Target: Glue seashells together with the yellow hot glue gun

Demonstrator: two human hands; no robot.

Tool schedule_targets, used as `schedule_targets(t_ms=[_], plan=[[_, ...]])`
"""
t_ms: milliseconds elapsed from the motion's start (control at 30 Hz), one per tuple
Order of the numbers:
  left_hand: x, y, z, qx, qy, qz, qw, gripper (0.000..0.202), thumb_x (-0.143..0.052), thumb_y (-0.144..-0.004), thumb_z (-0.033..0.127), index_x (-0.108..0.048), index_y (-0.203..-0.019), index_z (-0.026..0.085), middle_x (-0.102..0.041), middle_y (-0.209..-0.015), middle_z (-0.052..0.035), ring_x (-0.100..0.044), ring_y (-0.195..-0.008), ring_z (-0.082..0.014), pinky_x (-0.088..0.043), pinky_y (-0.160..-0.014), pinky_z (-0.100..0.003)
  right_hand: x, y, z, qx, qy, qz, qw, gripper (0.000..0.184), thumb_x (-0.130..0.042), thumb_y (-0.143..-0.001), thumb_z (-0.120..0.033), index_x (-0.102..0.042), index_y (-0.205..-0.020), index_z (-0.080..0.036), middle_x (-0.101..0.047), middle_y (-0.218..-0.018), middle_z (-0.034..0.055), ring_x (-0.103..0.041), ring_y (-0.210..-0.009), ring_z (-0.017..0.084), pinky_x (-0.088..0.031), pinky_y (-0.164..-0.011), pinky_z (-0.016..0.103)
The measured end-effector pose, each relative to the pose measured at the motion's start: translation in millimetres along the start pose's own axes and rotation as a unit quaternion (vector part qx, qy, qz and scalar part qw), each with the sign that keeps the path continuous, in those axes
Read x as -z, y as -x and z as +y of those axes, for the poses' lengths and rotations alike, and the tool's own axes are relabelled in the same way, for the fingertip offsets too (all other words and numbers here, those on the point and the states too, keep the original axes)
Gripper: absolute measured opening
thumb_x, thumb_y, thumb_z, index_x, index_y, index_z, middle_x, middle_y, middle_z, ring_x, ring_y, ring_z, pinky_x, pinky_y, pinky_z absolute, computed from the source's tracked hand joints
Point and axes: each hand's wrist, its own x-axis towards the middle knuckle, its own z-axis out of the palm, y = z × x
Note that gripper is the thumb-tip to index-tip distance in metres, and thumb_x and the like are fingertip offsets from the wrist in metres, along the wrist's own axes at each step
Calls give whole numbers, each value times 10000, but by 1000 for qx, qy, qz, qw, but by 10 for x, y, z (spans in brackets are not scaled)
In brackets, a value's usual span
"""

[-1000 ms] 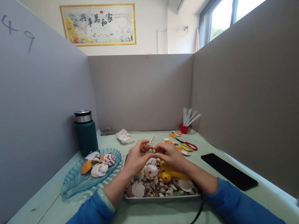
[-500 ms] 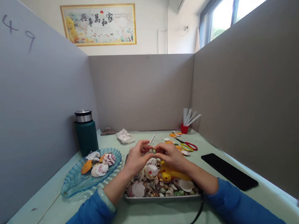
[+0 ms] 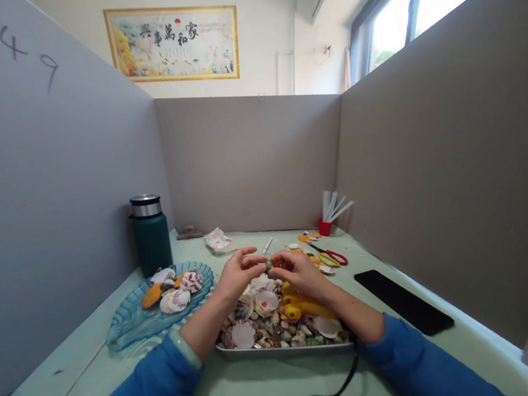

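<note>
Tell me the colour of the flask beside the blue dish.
Dark green flask with a silver lid, seen in the head view.

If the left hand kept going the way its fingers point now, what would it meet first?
The left hand points right, at the small green shell pinched between both hands. Just past that are the right hand's fingertips. Depth is hard to judge, but they look almost touching.

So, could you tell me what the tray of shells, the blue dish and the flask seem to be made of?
The tray looks like bare metal, likely steel: a grey, dully shining rim. The blue dish seems to be clear tinted glass or plastic; the ribbed body lets the table show through. The flask looks like dark green coated metal with a polished silver band under its lid.
</note>
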Motion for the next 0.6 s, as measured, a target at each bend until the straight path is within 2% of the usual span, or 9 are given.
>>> schedule_targets(t_ms=[267, 467, 600], plan=[[-1, -13, -24, 12, 24, -12, 1000, 566, -722, -650, 256, -454, -1136, 143, -644, -1025, -117, -611, -846, -175, -477, -732, -310, 14, -5, -6, 15, 2, 22, 1000, 198, -573, -811, -323, -612, -924, -166, -579, -658, -2, -498, -582, 110, -392, -556, 226], [-40, 14, 13, 38, 23, -13, 999, 585, -772, -584, 279, -498, -1078, 128, -634, -876, -68, -613, -784, -174, -497, -681, -306, 30, -10, 4, 43, 35, 37, 998, 179, -549, -832, -325, -626, -892, -175, -592, -697, 13, -516, -633, 124, -409, -606, 242], [-37, 28, 33, 59, 37, -24, 997, 570, -766, -609, 307, -501, -1075, 111, -629, -794, -60, -618, -727, -163, -506, -657, -303, 37, -15, -4, 53, 44, 39, 997, 178, -528, -847, -319, -623, -910, -183, -590, -729, 22, -519, -645, 129, -414, -622, 255]])
